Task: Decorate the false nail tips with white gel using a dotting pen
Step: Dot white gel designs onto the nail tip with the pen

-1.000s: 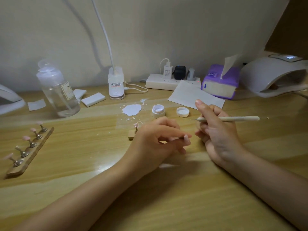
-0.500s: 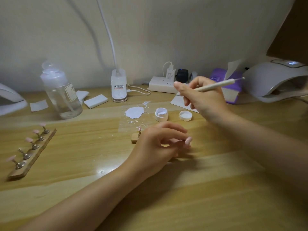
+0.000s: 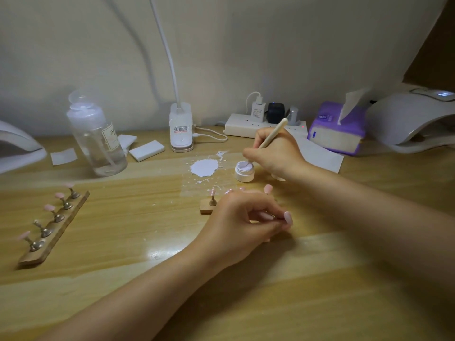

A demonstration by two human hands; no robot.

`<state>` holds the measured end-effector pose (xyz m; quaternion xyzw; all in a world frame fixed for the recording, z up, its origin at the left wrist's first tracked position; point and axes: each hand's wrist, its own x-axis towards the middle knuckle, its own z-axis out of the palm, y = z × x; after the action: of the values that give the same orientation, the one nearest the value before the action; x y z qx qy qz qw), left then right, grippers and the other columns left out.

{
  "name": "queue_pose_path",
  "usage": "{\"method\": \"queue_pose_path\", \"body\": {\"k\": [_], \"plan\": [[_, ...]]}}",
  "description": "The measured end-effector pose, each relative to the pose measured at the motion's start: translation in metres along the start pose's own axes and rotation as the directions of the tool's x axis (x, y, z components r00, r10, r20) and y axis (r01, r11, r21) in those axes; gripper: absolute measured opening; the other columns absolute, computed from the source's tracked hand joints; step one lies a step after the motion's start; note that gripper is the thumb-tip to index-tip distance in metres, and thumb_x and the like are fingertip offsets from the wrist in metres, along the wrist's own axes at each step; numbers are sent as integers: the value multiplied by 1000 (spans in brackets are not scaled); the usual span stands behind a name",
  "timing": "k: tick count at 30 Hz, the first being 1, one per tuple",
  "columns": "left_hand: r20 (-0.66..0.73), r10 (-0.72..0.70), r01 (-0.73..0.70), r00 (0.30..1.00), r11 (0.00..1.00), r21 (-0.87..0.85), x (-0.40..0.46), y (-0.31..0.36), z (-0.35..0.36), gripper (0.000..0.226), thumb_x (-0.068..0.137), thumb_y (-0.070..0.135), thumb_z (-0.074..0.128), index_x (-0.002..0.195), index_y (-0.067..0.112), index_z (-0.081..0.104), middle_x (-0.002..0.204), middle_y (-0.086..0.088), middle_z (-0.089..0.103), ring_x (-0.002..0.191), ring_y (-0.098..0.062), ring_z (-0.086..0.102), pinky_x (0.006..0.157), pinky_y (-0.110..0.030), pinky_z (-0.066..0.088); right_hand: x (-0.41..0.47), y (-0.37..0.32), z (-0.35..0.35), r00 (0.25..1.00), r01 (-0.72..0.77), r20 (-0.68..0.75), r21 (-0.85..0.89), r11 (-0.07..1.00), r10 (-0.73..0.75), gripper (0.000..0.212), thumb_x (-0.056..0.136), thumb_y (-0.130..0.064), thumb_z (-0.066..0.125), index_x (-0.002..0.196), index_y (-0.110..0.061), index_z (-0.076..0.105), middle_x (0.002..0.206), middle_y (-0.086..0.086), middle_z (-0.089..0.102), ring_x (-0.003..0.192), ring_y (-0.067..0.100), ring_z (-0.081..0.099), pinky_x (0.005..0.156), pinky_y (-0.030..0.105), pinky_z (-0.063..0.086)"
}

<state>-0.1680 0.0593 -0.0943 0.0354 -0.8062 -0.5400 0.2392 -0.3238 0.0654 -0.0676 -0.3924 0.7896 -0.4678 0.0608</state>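
Right hand has moved from above the desk's middle to the gel jar, which stands open toward the back edge. It pinches the pen, tilted, tip down in the white gel. Judgement: the pen is loading for the next dot. Left hand stays on the desk, fingers curled; whether they hold anything cannot be told. One tip stands on its holder just beside it; five wait on the rack near the left edge.
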Motion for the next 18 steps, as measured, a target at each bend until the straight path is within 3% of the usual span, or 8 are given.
{"method": "queue_pose_path", "body": {"k": [2, 6, 10, 12, 15, 18], "plan": [[-13, 10, -10, 1000, 1000, 26, 0, -1, 0, 7, 77, 7, 71, 71, 3, 68, 69, -21, 64, 54, -35, 59, 99, -42, 40, 0, 1, 2, 1000, 1, 10, -10, 1000, -1, 31, 69, -13, 69, 50, -18, 45, 52, -6, 48, 53, 9, 44, 55, 26, 37], [-34, 10, -8, 999, 999, 52, 1, -1, 1, 9, 77, 5, 71, 69, 4, 67, 69, -19, 63, 56, -35, 58, 87, -41, 47, 1, 1, 5, 1000, 16, 24, -46, 999, -15, 30, 69, -14, 69, 51, -19, 46, 53, -4, 50, 54, 10, 45, 56, 28, 38], [-31, 0, 1, 1000, 999, 38, 2, 0, 1, 16, 77, 4, 71, 68, 17, 66, 71, -21, 63, 59, -37, 60, 87, -44, 47, 2, 1, 3, 999, 33, 21, -56, 998, -32, 31, 69, -14, 68, 51, -19, 44, 54, -4, 49, 55, 10, 45, 56, 28, 38], [-33, 3, -1, 999, 999, 51, 2, 0, 1, 19, 76, 4, 71, 67, 20, 65, 70, -21, 63, 61, -35, 60, 85, -39, 47, 3, 1, 3, 999, 40, 22, -56, 998, -38, 31, 69, -13, 68, 51, -19, 44, 54, -4, 49, 55, 11, 44, 56, 28, 38], [-30, -13, 14, 999, 998, 57, 1, 0, 1, 15, 76, 4, 71, 66, 13, 65, 71, -22, 64, 65, -33, 60, 84, -32, 45, 2, 1, 4, 999, 41, 33, -62, 997, -39, 30, 69, -13, 68, 51, -19, 44, 55, -5, 49, 55, 10, 44, 55, 28, 38], [-31, -32, 33, 999, 998, 44, 1, 1, 0, 7, 76, 3, 70, 71, 4, 67, 74, -20, 65, 64, -35, 62, 89, -42, 46, 1, 1, 5, 998, 59, 25, -55, 997, -58, 33, 69, -13, 68, 49, -20, 42, 52, -6, 48, 52, 9, 43, 51, 26, 34]]}}
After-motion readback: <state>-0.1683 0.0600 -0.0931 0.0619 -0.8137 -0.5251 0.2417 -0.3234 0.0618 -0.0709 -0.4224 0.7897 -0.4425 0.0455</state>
